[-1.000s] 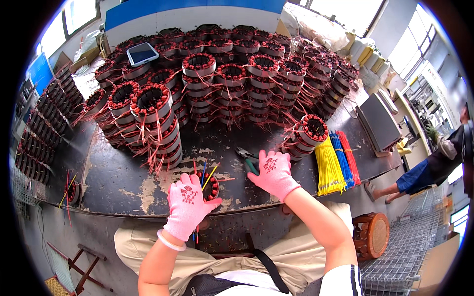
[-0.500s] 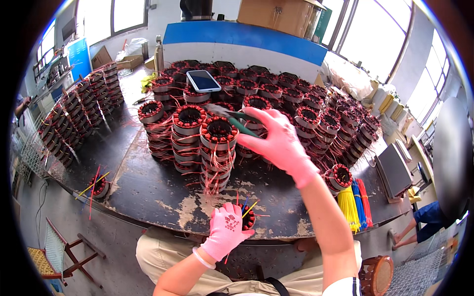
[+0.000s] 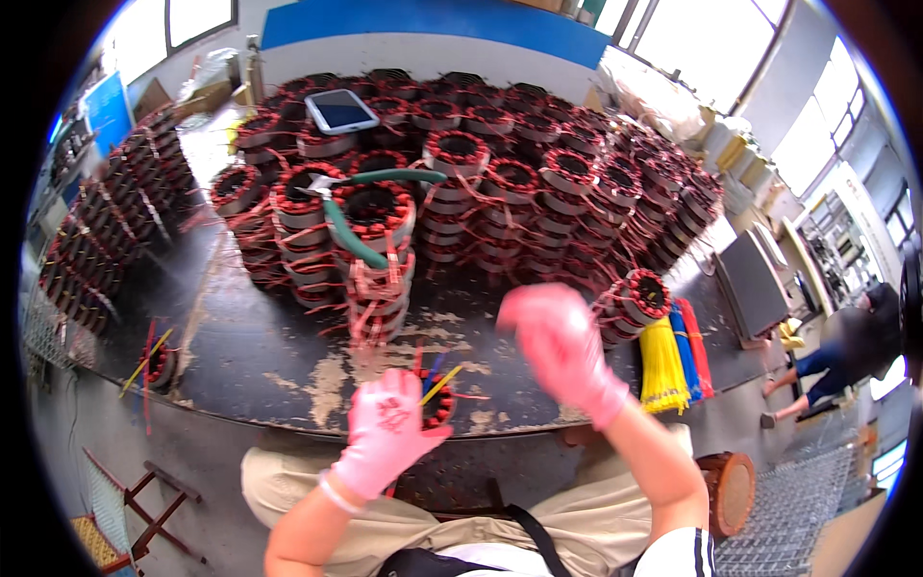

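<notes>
My left hand (image 3: 385,423), in a pink glove, grips a small wound motor stator (image 3: 440,412) at the table's front edge. Yellow, blue and red leads stick out of its top. My right hand (image 3: 562,346), also gloved in pink, is in the air over the table to the right of that stator. Motion smears its fingers, so their closure does not show. Pliers with green handles (image 3: 338,216) lie spread on top of the front stator stacks (image 3: 373,216), apart from both hands.
Many stacked stators (image 3: 567,173) fill the back of the table, with a phone (image 3: 341,112) on top. Bundles of yellow (image 3: 661,370), blue and red wires lie at the right edge. One stator with leads (image 3: 159,365) sits front left. A person (image 3: 856,337) is at far right.
My right hand has let go of the pliers and come down toward me. The pliers now rest on the stators. My left hand still holds its stator. The whole view has shifted.
</notes>
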Action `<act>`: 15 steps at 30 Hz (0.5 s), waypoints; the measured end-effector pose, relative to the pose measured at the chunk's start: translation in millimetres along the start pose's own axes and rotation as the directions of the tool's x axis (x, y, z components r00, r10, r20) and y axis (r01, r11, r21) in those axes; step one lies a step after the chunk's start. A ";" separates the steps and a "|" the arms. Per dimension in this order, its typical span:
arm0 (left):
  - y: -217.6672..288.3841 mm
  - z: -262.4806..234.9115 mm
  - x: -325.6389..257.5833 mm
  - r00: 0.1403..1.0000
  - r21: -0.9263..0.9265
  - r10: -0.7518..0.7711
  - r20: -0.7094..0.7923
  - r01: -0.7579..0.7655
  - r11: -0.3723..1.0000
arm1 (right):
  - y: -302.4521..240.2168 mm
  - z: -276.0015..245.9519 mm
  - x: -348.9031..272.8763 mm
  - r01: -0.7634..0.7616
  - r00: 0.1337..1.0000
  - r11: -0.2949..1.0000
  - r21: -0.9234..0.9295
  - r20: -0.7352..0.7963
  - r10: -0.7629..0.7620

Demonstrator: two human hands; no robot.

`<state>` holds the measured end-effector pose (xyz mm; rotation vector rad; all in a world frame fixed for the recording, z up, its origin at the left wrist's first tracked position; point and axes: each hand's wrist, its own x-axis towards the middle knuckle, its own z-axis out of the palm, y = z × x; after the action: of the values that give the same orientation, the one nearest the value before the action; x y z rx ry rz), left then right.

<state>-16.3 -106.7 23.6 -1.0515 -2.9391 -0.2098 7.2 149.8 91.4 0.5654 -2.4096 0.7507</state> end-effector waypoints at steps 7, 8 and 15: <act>-11.0 -8.7 -10.4 0.999 -0.062 -0.016 0.030 0.018 0.998 | 21.7 44.5 -116.1 0.089 0.819 0.995 0.038 0.566 -0.095; -10.7 -8.2 -11.7 0.999 -0.044 -0.043 0.030 0.044 0.998 | 42.2 47.9 -101.4 0.091 0.827 0.995 0.033 0.554 -0.094; -0.5 -9.5 -5.4 0.990 -0.162 -0.119 -0.075 0.106 0.981 | 152.7 79.6 -50.8 -0.185 0.975 0.953 -0.242 0.075 0.208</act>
<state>-12.8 -111.8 32.6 -0.8668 -2.9473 -0.4839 -64.8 227.6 -53.5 0.2762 -2.6283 0.5159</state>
